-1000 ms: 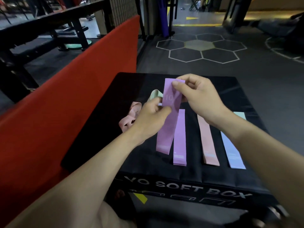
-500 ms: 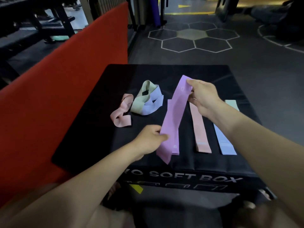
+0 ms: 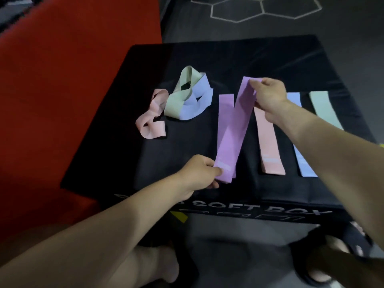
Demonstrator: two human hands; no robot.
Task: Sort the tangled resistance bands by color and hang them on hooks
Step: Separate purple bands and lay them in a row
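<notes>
While both hands (left hand (image 3: 199, 173), right hand (image 3: 268, 96)) pinch its ends, purple band (image 3: 234, 129) slants.

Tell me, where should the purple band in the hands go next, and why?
Probably lower the held purple band flat onto the other purple band. Both hands, left hand and right hand, pinch its ends, slanted across that matching band.
</notes>
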